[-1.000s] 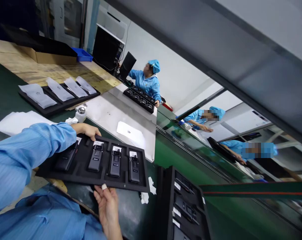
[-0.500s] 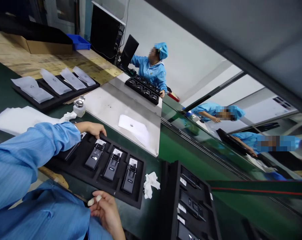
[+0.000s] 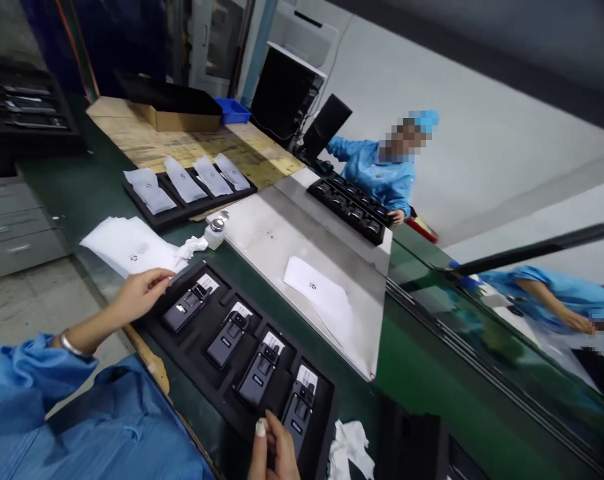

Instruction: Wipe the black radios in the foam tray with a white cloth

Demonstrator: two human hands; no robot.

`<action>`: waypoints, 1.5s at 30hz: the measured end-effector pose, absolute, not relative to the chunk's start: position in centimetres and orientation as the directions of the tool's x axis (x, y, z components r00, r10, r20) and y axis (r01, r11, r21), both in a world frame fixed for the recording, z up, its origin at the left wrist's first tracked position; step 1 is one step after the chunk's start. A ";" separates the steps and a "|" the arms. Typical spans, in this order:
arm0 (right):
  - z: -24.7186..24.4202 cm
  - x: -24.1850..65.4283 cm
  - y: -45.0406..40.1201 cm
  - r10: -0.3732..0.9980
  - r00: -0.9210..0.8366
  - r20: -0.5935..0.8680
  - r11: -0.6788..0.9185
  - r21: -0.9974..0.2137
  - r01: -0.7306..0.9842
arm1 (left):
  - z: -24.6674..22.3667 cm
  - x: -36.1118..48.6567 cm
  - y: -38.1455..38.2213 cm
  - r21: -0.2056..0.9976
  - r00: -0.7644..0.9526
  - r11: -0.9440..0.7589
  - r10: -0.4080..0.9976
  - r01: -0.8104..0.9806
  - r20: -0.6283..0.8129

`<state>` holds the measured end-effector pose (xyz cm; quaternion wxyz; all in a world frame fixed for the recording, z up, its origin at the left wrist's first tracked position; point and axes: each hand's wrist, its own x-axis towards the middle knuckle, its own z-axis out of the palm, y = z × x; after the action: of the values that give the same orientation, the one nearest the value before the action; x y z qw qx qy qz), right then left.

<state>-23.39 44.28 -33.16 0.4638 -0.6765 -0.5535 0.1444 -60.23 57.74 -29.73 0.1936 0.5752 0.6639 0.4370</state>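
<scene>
A black foam tray [image 3: 192, 373] lies before me with several black handheld devices, each beside a white label card; one device [image 3: 223, 341] sits near its middle. At the tray's left end, next to a stack of white printed sleeves [image 3: 127, 243], is my left hand [image 3: 141, 293]. Its fingers are drawn together in a pinch; I cannot make out anything in them. My right hand [image 3: 276, 450] hovers over the near edge by the rightmost devices, thumb and finger closed together. White covers show on its fingertips, and what they hold, if anything, is hidden.
A pump bottle [image 3: 215, 233] stands beyond the tray, near crumpled tissue [image 3: 191, 247]. More tissue [image 3: 351, 450] lies right. White sleeves [image 3: 319, 293] rest on the pale board [image 3: 262, 233]. Another tray [image 3: 182, 212] holds sleeved items. A co-worker [image 3: 377, 170] sits opposite.
My left hand has drawn back from the tray's far edge to its left end. My right hand now overlaps the tray's near right part. The view has turned left.
</scene>
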 end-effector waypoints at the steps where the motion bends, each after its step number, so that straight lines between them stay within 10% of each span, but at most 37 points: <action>1: -33.0 -24.1 45.1 0.899 0.285 0.333 0.086 -0.772 0.630 | -30.5 -60.1 56.7 0.792 -0.247 -0.057 0.934 0.608 0.257; 7: -30.9 -29.5 51.3 0.954 -0.085 0.289 0.237 -0.547 0.803 | -31.5 -56.7 54.5 0.543 -0.006 -0.215 0.927 0.811 0.376; 14: -29.5 -35.0 55.2 0.996 -0.046 0.070 0.066 -0.314 0.947 | -29.7 -52.9 55.8 0.306 0.004 -0.054 0.987 0.950 0.161; 29: -30.9 -34.5 55.3 0.977 0.113 0.179 0.043 -0.690 0.722 | -30.2 -53.7 57.7 0.536 -0.037 -0.147 0.947 0.831 0.318; 45: -29.0 -26.1 52.7 0.870 0.308 0.386 -0.079 -0.507 0.858 | -27.0 -46.7 59.5 0.227 0.226 -0.317 0.908 0.921 0.352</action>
<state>-26.06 52.74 -29.05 0.3386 -0.7343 -0.5883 0.0086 -46.67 59.50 -26.98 -0.0147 0.7828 0.5840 0.2141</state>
